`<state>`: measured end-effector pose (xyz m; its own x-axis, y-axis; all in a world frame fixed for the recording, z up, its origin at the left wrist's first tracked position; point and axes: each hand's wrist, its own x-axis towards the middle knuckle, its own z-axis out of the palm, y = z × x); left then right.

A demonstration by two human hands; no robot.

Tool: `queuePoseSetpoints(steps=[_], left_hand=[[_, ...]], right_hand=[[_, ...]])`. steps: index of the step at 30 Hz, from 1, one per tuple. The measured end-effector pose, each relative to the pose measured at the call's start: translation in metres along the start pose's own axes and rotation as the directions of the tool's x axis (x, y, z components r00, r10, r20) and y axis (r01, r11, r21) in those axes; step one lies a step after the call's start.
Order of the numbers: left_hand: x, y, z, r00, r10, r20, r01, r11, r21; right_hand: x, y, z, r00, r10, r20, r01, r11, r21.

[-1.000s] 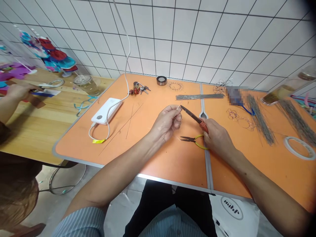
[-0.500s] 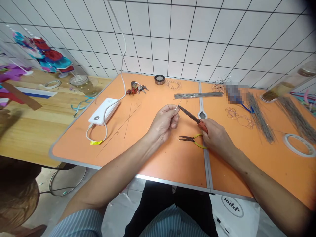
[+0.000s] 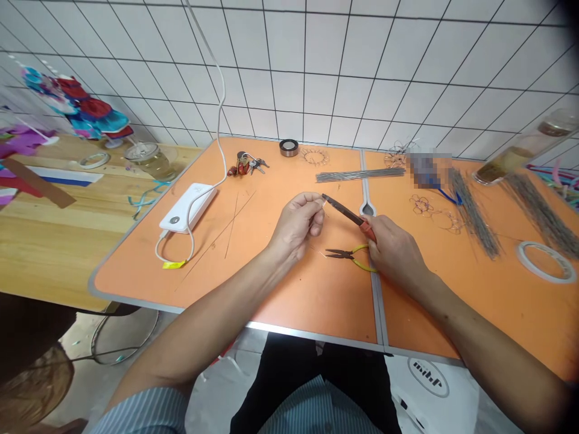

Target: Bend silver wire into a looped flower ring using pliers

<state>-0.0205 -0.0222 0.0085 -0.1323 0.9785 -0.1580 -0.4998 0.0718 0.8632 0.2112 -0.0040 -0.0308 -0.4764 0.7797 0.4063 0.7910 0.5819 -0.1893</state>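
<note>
My left hand (image 3: 301, 220) is closed in a pinch on a thin wire (image 3: 324, 204), most of which the fingers hide. My right hand (image 3: 395, 244) is wrapped round the red handles of a pair of long-nosed pliers (image 3: 346, 212). The dark jaws point up and left, their tip at my left fingertips; whether they grip the wire is too small to tell. Below them, yellow-handled pliers (image 3: 346, 254) lie on the orange table (image 3: 312, 301), partly under my right hand.
A white power bank (image 3: 187, 208) with a cable, keys (image 3: 248, 164) and black tape (image 3: 288, 147) lie left and behind. Wire bundles (image 3: 359, 175) lie at the back and right, near bent wire shapes (image 3: 423, 205), a tape ring (image 3: 546, 262) and a glass bottle (image 3: 520, 150).
The plier tip has shifted slightly against my left fingertips, and less wire shows above them. The whole view has moved a little; both hands keep their holds.
</note>
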Motion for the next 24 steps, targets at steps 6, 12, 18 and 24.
queuePoseSetpoints(steps=[6, 12, 18, 24], left_hand=[[-0.003, 0.005, 0.001, 0.977, 0.214, -0.021, -0.210, 0.970, 0.119], [-0.008, 0.005, 0.000, 0.951, 0.309, -0.022, -0.298, 0.932, 0.208], [-0.007, 0.003, 0.001, 0.939, 0.343, -0.019, -0.329, 0.912, 0.245], [-0.002, -0.002, -0.004, 0.922, 0.387, 0.018, -0.375, 0.881, 0.289]], right_hand=[[0.001, -0.001, -0.003, 0.997, 0.065, 0.043, -0.071, 0.987, 0.145], [0.001, -0.006, -0.007, 0.995, 0.082, 0.055, -0.093, 0.969, 0.228], [0.001, -0.009, -0.009, 0.997, 0.055, 0.062, -0.071, 0.959, 0.276], [0.002, -0.011, -0.010, 0.995, 0.066, 0.076, -0.087, 0.940, 0.330]])
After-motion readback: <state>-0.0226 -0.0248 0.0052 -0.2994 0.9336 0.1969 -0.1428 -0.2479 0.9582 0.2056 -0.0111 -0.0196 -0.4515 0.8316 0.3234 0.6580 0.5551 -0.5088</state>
